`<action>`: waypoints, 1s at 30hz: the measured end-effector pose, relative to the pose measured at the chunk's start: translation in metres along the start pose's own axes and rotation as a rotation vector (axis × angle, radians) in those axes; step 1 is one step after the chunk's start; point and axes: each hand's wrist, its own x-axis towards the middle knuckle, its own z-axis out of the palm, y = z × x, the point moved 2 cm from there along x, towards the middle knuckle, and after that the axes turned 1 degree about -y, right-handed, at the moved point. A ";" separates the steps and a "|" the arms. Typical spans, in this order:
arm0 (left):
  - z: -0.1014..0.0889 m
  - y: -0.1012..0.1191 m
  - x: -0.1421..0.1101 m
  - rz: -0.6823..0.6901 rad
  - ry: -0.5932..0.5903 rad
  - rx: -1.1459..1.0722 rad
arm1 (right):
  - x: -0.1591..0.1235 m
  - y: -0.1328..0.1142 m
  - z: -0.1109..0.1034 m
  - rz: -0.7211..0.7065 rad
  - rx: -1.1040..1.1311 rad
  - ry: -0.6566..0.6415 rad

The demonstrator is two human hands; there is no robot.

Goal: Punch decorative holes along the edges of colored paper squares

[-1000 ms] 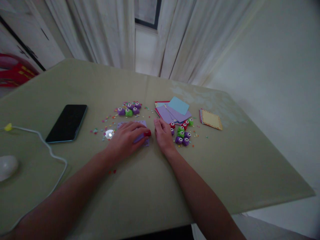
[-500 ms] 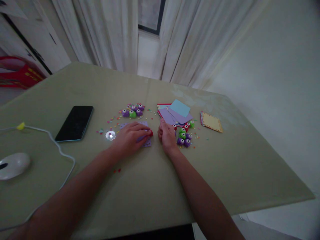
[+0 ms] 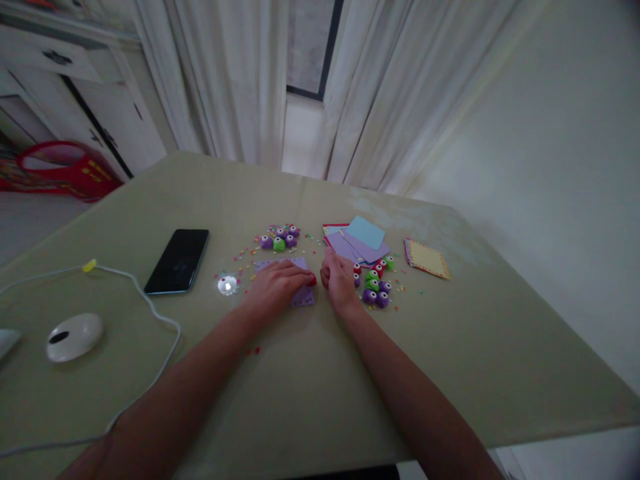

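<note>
My left hand (image 3: pixel 277 285) lies over a purple card (image 3: pixel 303 297) with a dotted border. Its fingertips close on a small red round piece (image 3: pixel 312 280) at the card's right edge; most of the piece is hidden. Just to the right, my right hand (image 3: pixel 340 280) is curled closed with the thumb on top, and what it holds, if anything, is hidden. Beside it sits a cluster of small red, green and purple one-eyed pieces (image 3: pixel 373 284). Another group of purple and green one-eyed pieces (image 3: pixel 279 245) stands behind the left hand.
Coloured paper cards (image 3: pixel 366 233) are piled behind my right hand, with a yellow card stack (image 3: pixel 426 259) farther right. Tiny confetti bits surround a shiny clear disc (image 3: pixel 227 285). On the left are a black phone (image 3: pixel 177 261), a white mouse (image 3: pixel 75 337) and a white cable (image 3: pixel 179 327).
The view has shifted, so everything on the table appears slightly lower and farther right. Both hands keep nearly the same places relative to the purple card.
</note>
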 end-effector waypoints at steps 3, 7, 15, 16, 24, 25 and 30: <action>-0.001 0.000 0.001 -0.004 -0.015 0.004 | 0.013 -0.016 0.024 -0.039 0.092 -0.060; 0.000 -0.001 0.001 -0.026 -0.025 0.003 | 0.022 -0.020 0.049 -0.037 0.158 -0.130; 0.007 -0.006 -0.003 -0.106 -0.017 -0.055 | 0.022 -0.003 0.053 0.050 0.277 -0.102; 0.007 -0.007 -0.004 -0.118 -0.020 -0.065 | 0.022 -0.002 0.054 0.059 0.280 -0.098; 0.010 -0.005 -0.006 -0.182 -0.026 -0.090 | 0.024 0.000 0.055 0.097 0.276 -0.101; 0.010 -0.005 -0.007 -0.185 -0.026 -0.086 | 0.024 0.000 0.055 0.095 0.271 -0.106; 0.009 -0.003 -0.008 -0.184 -0.049 -0.065 | 0.023 0.001 0.054 0.084 0.265 -0.115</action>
